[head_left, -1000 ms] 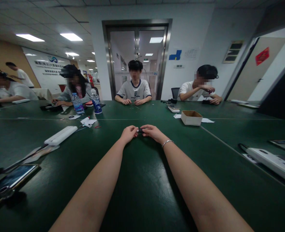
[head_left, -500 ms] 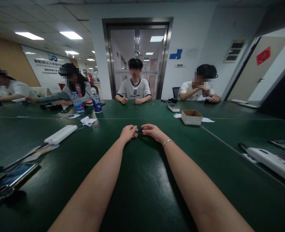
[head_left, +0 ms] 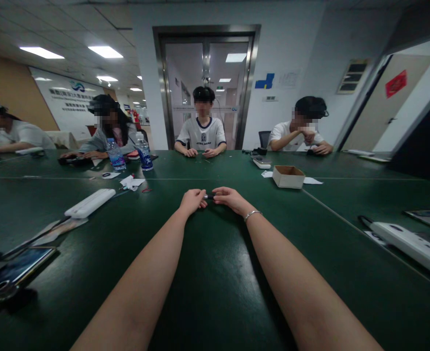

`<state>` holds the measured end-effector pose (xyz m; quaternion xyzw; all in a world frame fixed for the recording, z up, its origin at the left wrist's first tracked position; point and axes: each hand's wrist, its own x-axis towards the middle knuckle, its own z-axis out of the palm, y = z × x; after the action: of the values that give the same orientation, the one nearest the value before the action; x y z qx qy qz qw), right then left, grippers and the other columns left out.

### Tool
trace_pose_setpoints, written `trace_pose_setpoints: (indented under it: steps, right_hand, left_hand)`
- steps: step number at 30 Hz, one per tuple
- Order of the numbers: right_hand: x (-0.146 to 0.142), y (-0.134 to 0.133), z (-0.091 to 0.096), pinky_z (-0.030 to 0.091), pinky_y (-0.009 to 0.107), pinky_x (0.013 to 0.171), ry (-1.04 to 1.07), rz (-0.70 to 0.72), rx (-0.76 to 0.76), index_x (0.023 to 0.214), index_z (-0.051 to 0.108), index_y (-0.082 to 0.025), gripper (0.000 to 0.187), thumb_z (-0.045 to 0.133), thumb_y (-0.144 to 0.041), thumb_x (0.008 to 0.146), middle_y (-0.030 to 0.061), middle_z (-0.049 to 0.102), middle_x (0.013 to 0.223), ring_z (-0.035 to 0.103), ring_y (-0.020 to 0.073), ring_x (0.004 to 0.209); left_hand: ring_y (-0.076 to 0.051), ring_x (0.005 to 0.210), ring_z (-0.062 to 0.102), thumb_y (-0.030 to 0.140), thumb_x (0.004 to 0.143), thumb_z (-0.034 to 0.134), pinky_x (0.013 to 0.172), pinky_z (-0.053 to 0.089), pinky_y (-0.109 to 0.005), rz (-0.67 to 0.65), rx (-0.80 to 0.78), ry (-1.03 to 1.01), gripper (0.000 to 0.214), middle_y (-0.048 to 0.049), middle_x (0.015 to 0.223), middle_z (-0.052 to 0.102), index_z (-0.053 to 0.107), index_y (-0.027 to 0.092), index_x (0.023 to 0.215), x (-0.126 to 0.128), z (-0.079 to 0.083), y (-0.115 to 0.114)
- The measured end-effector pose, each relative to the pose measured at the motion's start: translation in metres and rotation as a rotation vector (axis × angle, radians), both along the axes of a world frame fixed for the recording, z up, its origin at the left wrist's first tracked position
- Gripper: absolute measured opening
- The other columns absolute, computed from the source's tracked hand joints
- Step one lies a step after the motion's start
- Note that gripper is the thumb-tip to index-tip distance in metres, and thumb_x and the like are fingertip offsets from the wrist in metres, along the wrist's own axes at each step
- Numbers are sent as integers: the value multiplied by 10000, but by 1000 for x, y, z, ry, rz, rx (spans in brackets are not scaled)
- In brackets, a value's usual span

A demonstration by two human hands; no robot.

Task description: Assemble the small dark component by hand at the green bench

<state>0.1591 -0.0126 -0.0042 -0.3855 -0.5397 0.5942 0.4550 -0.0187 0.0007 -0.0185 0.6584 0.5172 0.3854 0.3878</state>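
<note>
Both my arms stretch forward over the dark green table [head_left: 215, 273]. My left hand [head_left: 193, 200] and my right hand [head_left: 228, 197] meet at the table's middle, fingers curled and pinched together on a small dark object [head_left: 209, 196] held between them. The object is too small to name. A thin silver bracelet [head_left: 252, 214] sits on my right wrist. Both hands rest low on the tabletop.
A white power strip [head_left: 89, 203] lies to the left, another [head_left: 410, 242] at the right. A phone [head_left: 15, 267] lies at the near left. A small cardboard box [head_left: 288, 176] and two water bottles [head_left: 144, 153] stand farther back. Several people sit along the far edge.
My hands stay together on the small object, almost unmoved. The people across the table have shifted their heads and arms slightly.
</note>
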Motion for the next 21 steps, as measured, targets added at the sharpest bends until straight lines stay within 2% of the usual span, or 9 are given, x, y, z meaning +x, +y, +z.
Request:
trace_pose_setpoints:
  steps: [7, 13, 18, 21]
  right_hand:
    - [1, 0, 1, 544, 162, 611, 21, 6, -10, 895, 614, -115, 211, 616, 21, 734, 27, 636, 763, 639, 94, 643]
    - [-1, 3, -1, 545, 151, 573, 40, -47, -46, 859, 616, -95, 91, 587, -33, 800, 53, 643, 769, 639, 94, 610]
    - [-2, 5, -2, 534, 138, 518, 54, -69, -68, 828, 605, -94, 59, 565, -50, 830, 41, 630, 701, 630, 90, 552]
    - [-2, 5, -2, 534, 136, 519, 49, -69, -67, 828, 604, -91, 58, 562, -52, 833, 41, 628, 696, 627, 87, 547]
  left_hand:
    - [-121, 509, 598, 440, 855, 418, 459, 415, -206, -27, -11, -15, 354, -44, 597, 636, 575, 126, 811, 0, 0, -1]
    - [-104, 535, 581, 411, 792, 536, 472, 391, -196, -47, -32, -107, 293, -49, 672, 643, 591, 126, 826, 1, 4, -3]
    - [-139, 696, 622, 323, 705, 650, 513, 398, -196, -61, 2, -170, 261, -67, 815, 659, 600, 136, 881, 0, 8, -6]
    - [-147, 754, 628, 332, 708, 650, 524, 400, -188, -84, 9, -173, 276, -69, 864, 655, 591, 144, 900, 1, 7, -7]
